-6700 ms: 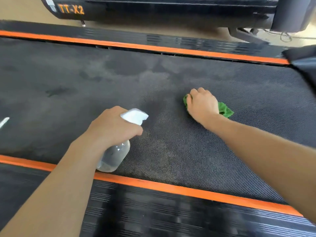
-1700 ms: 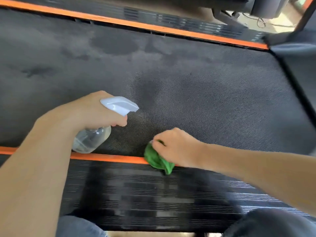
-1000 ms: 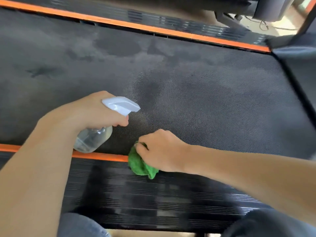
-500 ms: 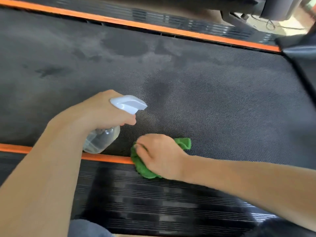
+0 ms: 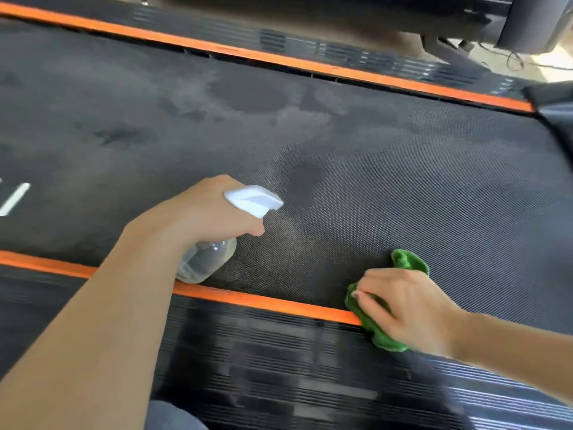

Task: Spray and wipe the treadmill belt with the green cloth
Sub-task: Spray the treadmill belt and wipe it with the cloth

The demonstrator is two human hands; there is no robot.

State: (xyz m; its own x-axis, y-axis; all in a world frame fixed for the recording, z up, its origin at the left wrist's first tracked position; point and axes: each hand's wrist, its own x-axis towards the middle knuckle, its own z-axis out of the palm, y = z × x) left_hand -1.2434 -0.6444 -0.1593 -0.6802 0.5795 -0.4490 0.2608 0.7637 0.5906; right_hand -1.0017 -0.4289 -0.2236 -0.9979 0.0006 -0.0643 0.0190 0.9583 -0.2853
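Down at the lower right of the frame, the right hand [image 5: 409, 308] presses a bunched green cloth [image 5: 376, 328] against the near edge of the treadmill belt [image 5: 403, 187], fingers curled over the fabric and gripping it. The cloth straddles the border: part of it lies on the textured belt, part over the near orange strip [image 5: 263, 301] and the ribbed black side rail [image 5: 279, 361] below it. A fold of the cloth pokes out beyond the knuckles, toward the middle of the frame. Left of centre, the left hand [image 5: 201, 212] is wrapped around the neck of a spray bottle [image 5: 206, 259], whose white nozzle [image 5: 252, 198] points right across the belt; its clear body hangs over the belt's near edge, just above the orange strip. Darker damp patches [image 5: 248, 94] mark the belt at centre and upper centre. A second orange strip [image 5: 310, 65] runs along the far side at the top of the frame.
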